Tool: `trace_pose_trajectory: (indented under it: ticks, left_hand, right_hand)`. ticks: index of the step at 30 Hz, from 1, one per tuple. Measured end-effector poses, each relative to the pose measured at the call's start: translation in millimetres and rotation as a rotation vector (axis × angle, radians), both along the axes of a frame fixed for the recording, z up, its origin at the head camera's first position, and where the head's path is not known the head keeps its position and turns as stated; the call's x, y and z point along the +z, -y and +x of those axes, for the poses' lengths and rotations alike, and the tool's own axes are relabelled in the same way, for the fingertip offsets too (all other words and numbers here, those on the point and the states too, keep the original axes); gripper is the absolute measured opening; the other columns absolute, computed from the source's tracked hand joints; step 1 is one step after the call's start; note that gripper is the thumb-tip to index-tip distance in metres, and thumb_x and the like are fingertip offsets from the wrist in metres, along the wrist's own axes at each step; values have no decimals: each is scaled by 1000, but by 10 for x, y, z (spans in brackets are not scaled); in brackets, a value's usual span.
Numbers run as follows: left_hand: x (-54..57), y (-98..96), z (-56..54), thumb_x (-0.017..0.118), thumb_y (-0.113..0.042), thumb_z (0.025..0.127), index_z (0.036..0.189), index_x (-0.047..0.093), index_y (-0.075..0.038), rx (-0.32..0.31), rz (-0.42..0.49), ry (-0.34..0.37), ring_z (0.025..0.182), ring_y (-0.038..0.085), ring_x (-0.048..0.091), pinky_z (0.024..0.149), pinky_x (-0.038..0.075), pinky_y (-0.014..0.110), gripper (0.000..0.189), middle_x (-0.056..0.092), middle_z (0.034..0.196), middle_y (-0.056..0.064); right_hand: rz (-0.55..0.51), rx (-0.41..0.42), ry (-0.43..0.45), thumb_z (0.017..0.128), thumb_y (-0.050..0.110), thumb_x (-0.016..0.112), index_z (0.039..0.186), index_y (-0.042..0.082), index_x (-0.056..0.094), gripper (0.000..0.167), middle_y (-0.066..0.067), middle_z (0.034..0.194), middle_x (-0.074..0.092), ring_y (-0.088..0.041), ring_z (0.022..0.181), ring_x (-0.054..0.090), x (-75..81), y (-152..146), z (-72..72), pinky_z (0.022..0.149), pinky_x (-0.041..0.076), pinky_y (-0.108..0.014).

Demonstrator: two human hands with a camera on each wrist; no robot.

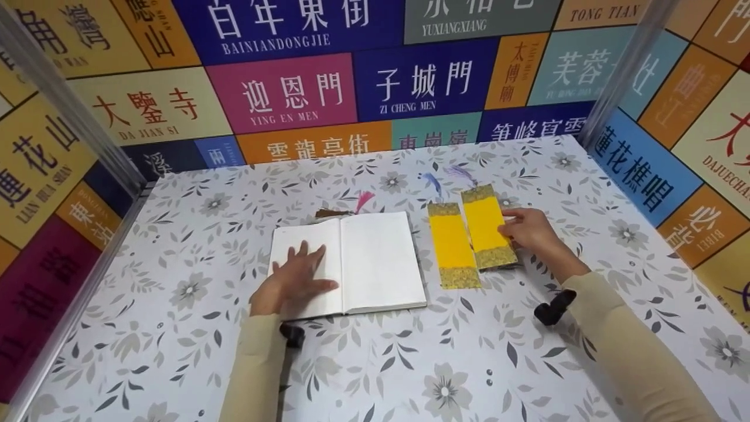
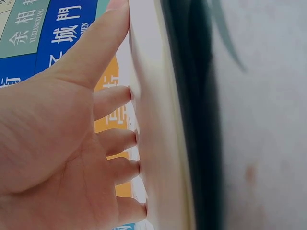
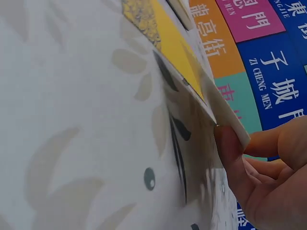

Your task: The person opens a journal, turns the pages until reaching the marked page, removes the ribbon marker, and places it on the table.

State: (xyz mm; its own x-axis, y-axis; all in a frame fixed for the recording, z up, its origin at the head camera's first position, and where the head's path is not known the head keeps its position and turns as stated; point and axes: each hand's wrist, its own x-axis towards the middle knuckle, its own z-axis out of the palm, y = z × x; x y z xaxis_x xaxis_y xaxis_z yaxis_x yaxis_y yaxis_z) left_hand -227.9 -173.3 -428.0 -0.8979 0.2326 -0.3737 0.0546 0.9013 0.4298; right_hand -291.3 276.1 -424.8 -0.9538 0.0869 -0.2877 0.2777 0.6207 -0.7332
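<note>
An open notebook (image 1: 381, 258) with blank white pages lies on the table. My left hand (image 1: 296, 275) rests on its left page, fingers spread; in the left wrist view the fingertips press the page above the dark cover edge. To the right are two yellow bookmarks with patterned gold ends. The left bookmark (image 1: 451, 243) lies flat, with a blue tassel (image 1: 432, 183) at its top. My right hand (image 1: 530, 231) pinches the right bookmark (image 1: 483, 220) by its right edge between thumb and fingers. In the right wrist view that edge is tilted up off the table.
A pink tassel (image 1: 364, 200) and a brown tassel (image 1: 331, 214) stick out past the notebook's top edge. A purple tassel (image 1: 463, 174) lies above the right bookmark. Printed wall panels (image 1: 281, 97) border the leaf-patterned table (image 1: 193, 346) at the back and sides.
</note>
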Motion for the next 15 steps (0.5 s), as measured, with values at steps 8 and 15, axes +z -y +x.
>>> trace_pose_trajectory:
  ticks: [8,15]
  left_hand:
    - [0,13,-47,62,-52,94,162,16,-12,-22,-62,2,151,55,-1,115,7,79,91,-2,165,30]
    - [-11,1,-29,61,-53,95,162,15,-15,-21,-77,4,152,52,-1,117,6,77,90,-2,166,28]
  right_hand:
    - [179,115,-3,99,20,61,149,-5,41,59,-30,138,54,-35,113,62,30,22,111,73,52,-22]
    - [318,204,-14,98,19,63,146,-12,41,61,-32,128,58,-29,93,61,48,87,169,65,47,-23]
